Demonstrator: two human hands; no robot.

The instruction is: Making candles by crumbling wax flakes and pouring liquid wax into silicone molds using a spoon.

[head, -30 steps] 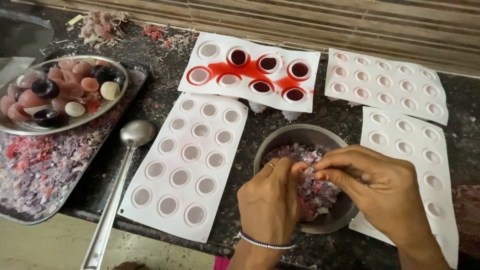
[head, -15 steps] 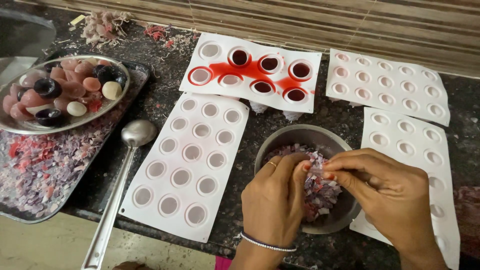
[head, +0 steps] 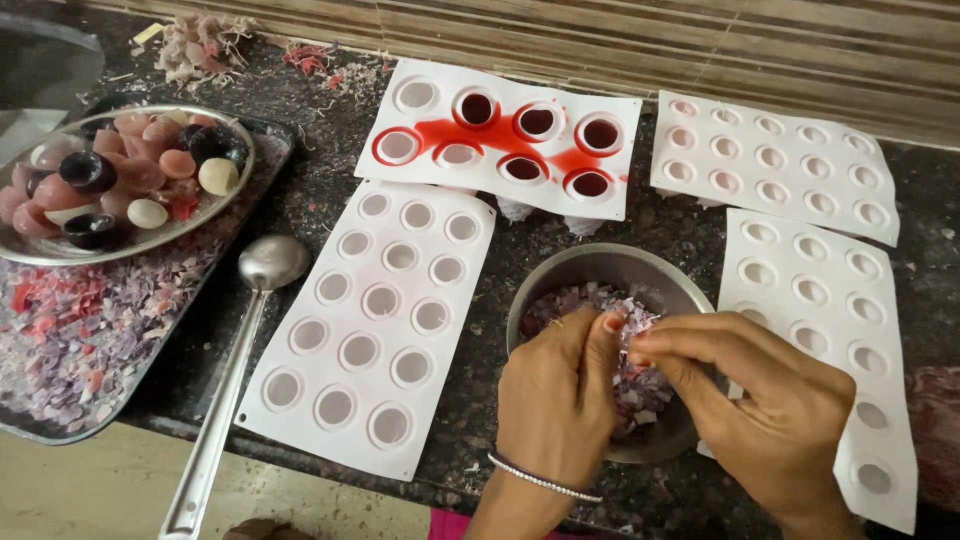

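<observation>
A round steel bowl (head: 575, 270) stands on the dark counter near the front edge, filled with pink, purple and white flakes (head: 560, 302). Both hands are over it. My left hand (head: 560, 400), with a thin bracelet on the wrist, has its fingers bunched on a pinch of flakes. My right hand (head: 765, 400) comes in from the right, fingertips meeting the left thumb and pinching flakes too. A white mould (head: 375, 320) with empty round cavities lies just left of the bowl.
A white mould (head: 505, 135) behind the bowl holds red liquid, some spilled on it. Two more white moulds (head: 775, 165) (head: 830, 340) lie right. A steel ladle (head: 250, 330) lies left, beside a tray of flakes (head: 80, 340) and a plate of coloured balls (head: 110, 180).
Both hands have stayed over the bowl, shifting slightly as the fingers work the flakes; the left hand's fingers have closed more tightly toward the right fingertips.
</observation>
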